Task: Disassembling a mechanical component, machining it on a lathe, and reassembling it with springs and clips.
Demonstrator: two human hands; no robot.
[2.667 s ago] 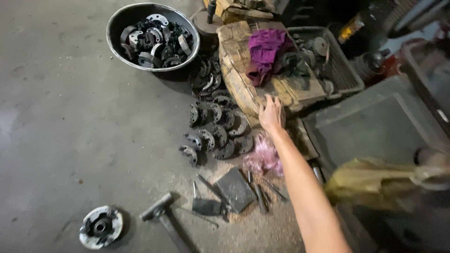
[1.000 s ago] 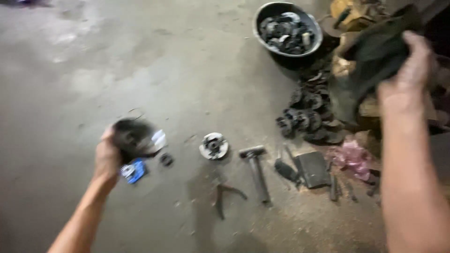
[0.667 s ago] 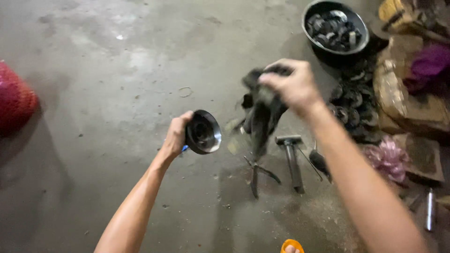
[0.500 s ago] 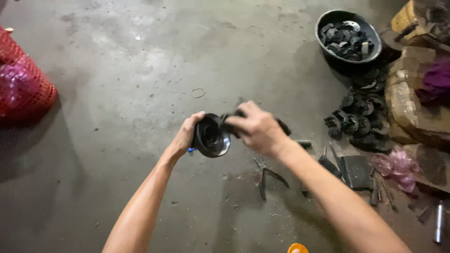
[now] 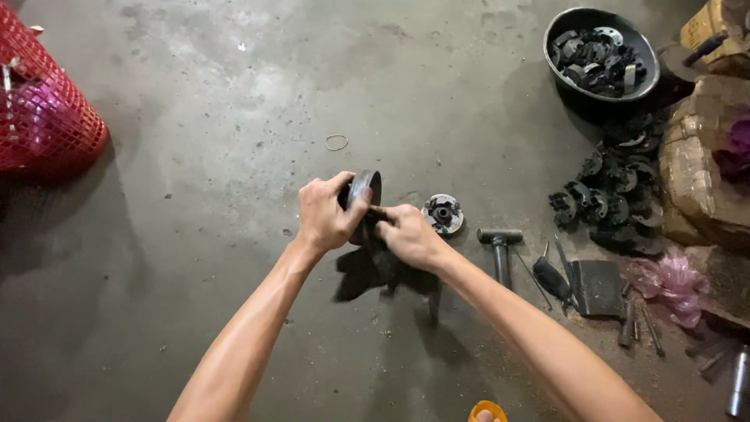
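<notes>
My left hand [image 5: 326,212] grips a round black metal drum [image 5: 362,189], held on edge over the concrete floor. My right hand [image 5: 409,234] presses a dark rag [image 5: 373,270] against the drum's open side; the rag hangs down below both hands. A small round metal clutch part [image 5: 443,213] lies on the floor just right of my hands. A hammer [image 5: 500,248] lies a little farther right.
A black bowl [image 5: 573,83] full of dark metal parts stands at the top right, with a pile of similar parts [image 5: 608,197] below it. Hand tools [image 5: 594,287] and pink plastic [image 5: 670,280] lie at right. A red mesh basket [image 5: 45,117] sits at left.
My right hand fetched the dark rag from the right and brought it to the drum. My left hand lifted the drum from the floor; both hands now meet at centre.
</notes>
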